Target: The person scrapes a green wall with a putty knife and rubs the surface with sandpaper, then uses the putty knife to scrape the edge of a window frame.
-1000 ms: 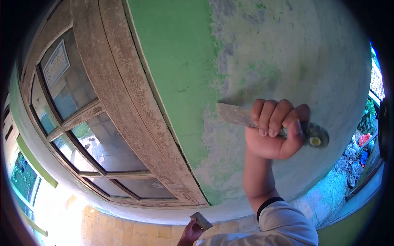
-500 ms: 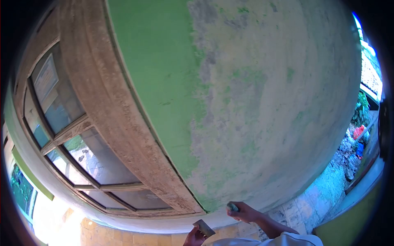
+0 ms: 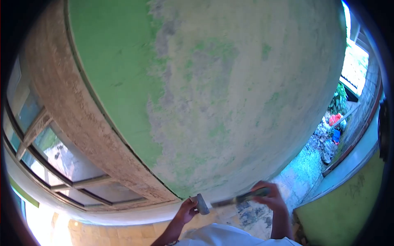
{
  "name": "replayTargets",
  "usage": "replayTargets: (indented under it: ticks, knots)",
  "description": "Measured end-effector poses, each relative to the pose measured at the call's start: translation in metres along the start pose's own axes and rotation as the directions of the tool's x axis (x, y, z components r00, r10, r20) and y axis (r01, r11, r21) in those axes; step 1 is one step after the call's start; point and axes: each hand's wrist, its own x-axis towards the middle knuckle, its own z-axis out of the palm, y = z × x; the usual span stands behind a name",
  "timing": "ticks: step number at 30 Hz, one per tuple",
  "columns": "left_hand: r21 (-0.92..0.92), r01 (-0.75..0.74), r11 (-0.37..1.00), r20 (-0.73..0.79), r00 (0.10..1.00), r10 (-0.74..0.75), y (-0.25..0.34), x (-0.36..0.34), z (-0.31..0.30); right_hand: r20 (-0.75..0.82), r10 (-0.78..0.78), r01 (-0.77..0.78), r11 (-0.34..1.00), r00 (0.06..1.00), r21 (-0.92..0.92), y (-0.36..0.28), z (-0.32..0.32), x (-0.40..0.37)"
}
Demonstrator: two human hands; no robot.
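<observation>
My left hand point(image 3: 186, 211) is closed on a flat grey rectangular plate point(image 3: 202, 204), holding it upright below the wall's lower edge. To its right, my right hand point(image 3: 271, 197) grips the dark green handle of a scraper point(image 3: 242, 198). The scraper is smeared by motion and points left, its tip close to the grey plate. In front of both hands rises a wall point(image 3: 246, 110), bare and patchy grey-white with green remnants. A strip of smooth green paint point(image 3: 115, 78) covers its left side.
A worn wooden window frame point(image 3: 90, 110) with glass panes point(image 3: 67, 158) borders the wall on the left. Pale floor tiles point(image 3: 135, 231) lie below. At the right are a low green surface point(image 3: 344, 201), rubble with coloured litter point(image 3: 328, 139) and plants point(image 3: 339, 98).
The view has shifted right, so wall and window sit further left. My hands have come up, and the scraper now reaches across toward the grey plate, which has turned upright.
</observation>
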Motion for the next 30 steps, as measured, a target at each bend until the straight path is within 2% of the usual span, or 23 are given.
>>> replayTargets:
  ticks: [1,2,4,6,7,8,9,10,12,14,16,17,19,23,25,26,27,28,30]
  knots:
    - [0.041,-0.023,0.999,0.0,1.0,0.023,0.009,-0.002,0.007,-0.193,-0.252,0.278,0.952,0.948,0.124,0.007,-0.003,-0.001]
    - [0.083,-0.043,0.996,0.003,0.999,0.043,0.019,-0.004,0.013,-0.308,-0.277,0.365,0.888,0.91,0.279,0.006,-0.005,-0.007]
    - [0.139,-0.098,0.985,0.051,0.994,0.092,0.036,-0.007,0.016,-0.309,-0.256,0.373,0.825,0.916,0.424,-0.007,0.002,-0.012]
    - [0.238,-0.173,0.956,0.219,0.968,0.121,0.056,-0.007,0.009,-0.273,-0.2,0.311,0.827,0.941,0.468,-0.012,0.013,-0.017]
    - [0.226,-0.174,0.958,0.222,0.967,0.124,0.07,-0.012,0.016,-0.277,-0.183,0.299,0.83,0.943,0.471,-0.015,0.024,-0.017]
    - [0.302,-0.205,0.931,0.243,0.961,0.133,0.085,-0.022,0.025,-0.274,-0.183,0.297,0.835,0.944,0.464,-0.012,0.028,-0.017]
    - [0.378,-0.236,0.895,0.264,0.954,0.14,0.101,-0.033,0.032,-0.229,-0.121,0.221,0.845,0.966,0.486,-0.005,0.033,-0.016]
    - [0.374,-0.238,0.896,0.267,0.953,0.142,0.116,-0.041,0.035,-0.184,-0.058,0.146,0.85,0.981,0.505,-0.004,0.041,-0.015]
    - [0.521,-0.302,0.798,0.331,0.934,0.137,0.143,-0.059,0.036,-0.186,-0.056,0.142,0.858,0.981,0.494,-0.01,0.068,-0.011]
    - [0.491,-0.303,0.817,0.336,0.931,0.143,0.166,-0.08,0.037,-0.152,-0.021,0.072,0.936,0.988,0.344,-0.02,0.091,-0.002]
    - [0.465,-0.404,0.787,0.375,0.896,0.239,0.184,-0.095,0.034,-0.157,-0.016,0.065,0.948,0.987,0.313,-0.035,0.11,0.008]
    - [0.463,-0.433,0.773,0.431,0.872,0.231,0.192,-0.1,0.026,-0.083,-0.025,0.05,0.948,0.996,0.315,-0.044,0.117,0.014]
    - [0.477,-0.439,0.761,0.432,0.872,0.232,0.203,-0.107,0.016,0.022,-0.077,0.066,0.944,0.997,0.325,-0.063,0.135,0.027]
    - [0.455,-0.432,0.779,0.407,0.879,0.25,0.214,-0.107,-0.009,0.009,-0.158,0.151,0.956,0.987,0.253,-0.11,0.166,0.057]
    - [0.47,-0.425,0.774,0.456,0.868,0.199,0.217,-0.104,-0.015,-0.08,-0.142,0.152,0.98,0.987,0.126,-0.137,0.178,0.073]
    - [0.479,-0.419,0.771,0.489,0.857,0.162,0.218,-0.103,-0.015,-0.099,-0.148,0.16,0.979,0.984,0.126,-0.147,0.183,0.085]
    - [0.5,-0.356,0.789,0.438,0.891,0.125,0.222,-0.105,-0.012,-0.103,-0.184,0.192,0.978,0.978,0.077,-0.157,0.187,0.096]
    - [0.508,-0.353,0.785,0.448,0.887,0.109,0.224,-0.104,-0.014,-0.105,-0.218,0.222,0.975,0.97,0.028,-0.163,0.188,0.103]
    - [0.514,-0.421,0.747,0.57,0.819,0.069,0.228,-0.101,-0.021,-0.127,-0.22,0.228,0.973,0.967,0.048,-0.172,0.19,0.104]
